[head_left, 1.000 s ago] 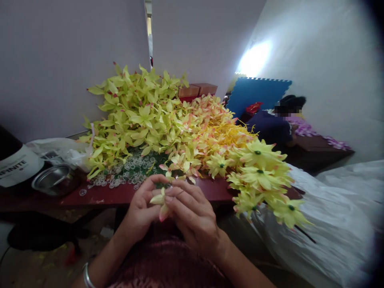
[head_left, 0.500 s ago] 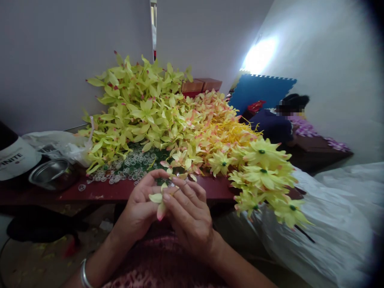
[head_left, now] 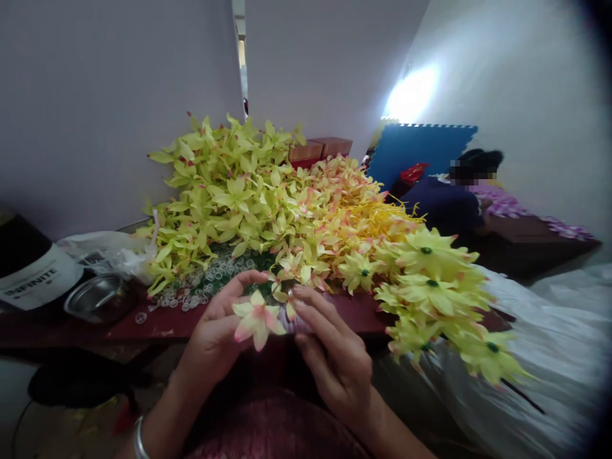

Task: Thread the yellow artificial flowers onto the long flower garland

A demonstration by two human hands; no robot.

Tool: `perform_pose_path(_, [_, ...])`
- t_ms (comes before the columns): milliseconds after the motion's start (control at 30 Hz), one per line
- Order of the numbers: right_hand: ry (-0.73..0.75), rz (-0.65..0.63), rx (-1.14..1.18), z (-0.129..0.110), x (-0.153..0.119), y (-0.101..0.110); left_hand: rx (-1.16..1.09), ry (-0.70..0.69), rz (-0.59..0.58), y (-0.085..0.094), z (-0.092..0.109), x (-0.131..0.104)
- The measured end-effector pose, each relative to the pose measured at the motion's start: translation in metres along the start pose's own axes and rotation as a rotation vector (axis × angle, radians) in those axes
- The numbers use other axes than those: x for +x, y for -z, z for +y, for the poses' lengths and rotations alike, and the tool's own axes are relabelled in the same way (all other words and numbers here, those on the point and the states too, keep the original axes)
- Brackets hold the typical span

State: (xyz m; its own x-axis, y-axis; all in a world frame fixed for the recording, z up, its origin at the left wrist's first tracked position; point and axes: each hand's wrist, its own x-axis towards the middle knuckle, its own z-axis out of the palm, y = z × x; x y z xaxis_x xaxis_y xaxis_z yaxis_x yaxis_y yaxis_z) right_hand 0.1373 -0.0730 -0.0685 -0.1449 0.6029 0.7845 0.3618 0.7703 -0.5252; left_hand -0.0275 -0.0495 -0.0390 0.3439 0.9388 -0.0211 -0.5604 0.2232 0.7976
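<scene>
My left hand (head_left: 213, 338) is closed around an artificial flower (head_left: 258, 319) with pale yellow petals tipped in pink. The flower faces me, its petals spread. Opposite it, my right hand (head_left: 337, 357) has its fingers bent together beside a small yellow petal piece (head_left: 291, 311); what lies between its fingertips is partly hidden. Just past both hands, more yellow-pink petals (head_left: 280, 290) show in the gap. Beyond lies a big heap of yellow-green artificial flowers (head_left: 234, 197), with pinker blossoms (head_left: 335, 178) and yellow stems (head_left: 366, 217) to its right.
Small clear plastic rings (head_left: 201, 287) are scattered on the dark red table (head_left: 167, 328). A metal bowl (head_left: 98, 296) and a large labelled bottle (head_left: 38, 274) stand left. Finished-looking flowers (head_left: 435, 280) overhang the right edge near plastic sheeting (head_left: 564, 338). Another person (head_left: 440, 201) sits farther back.
The flower in my left hand has turned and spread its petals toward me. My right hand has drawn back to the right, away from it. The view has shifted slightly.
</scene>
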Motion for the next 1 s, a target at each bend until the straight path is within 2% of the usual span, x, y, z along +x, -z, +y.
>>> perform_pose_path(133, [-0.117,0.075,0.024,0.002,0.0,0.0,-0.027,-0.016,-0.033,0.009,0.002,-0.001])
perform_pose_path(267, [-0.12,0.051,0.043,0.002,0.001,-0.002,-0.053,-0.004,-0.045,0.015,0.003,-0.003])
perform_pose_path(500, [-0.15,0.045,0.099,0.002,0.005,-0.001,-0.01,-0.047,-0.057,0.013,0.002,-0.003])
perform_pose_path(633, [-0.368,0.008,0.235,-0.001,0.019,-0.004,0.119,-0.056,-0.03,0.009,0.0,-0.008])
perform_pose_path(833, [-0.757,-0.206,0.673,-0.013,0.039,-0.016,0.238,-0.099,0.046,0.001,-0.005,-0.019])
perform_pose_path(933, [-0.984,-0.185,0.937,-0.016,0.039,-0.023,0.269,-0.119,0.053,0.0,-0.007,-0.02])
perform_pose_path(1000, [-1.033,-0.145,1.022,-0.016,0.038,-0.025,0.298,-0.143,0.067,-0.001,-0.009,-0.02])
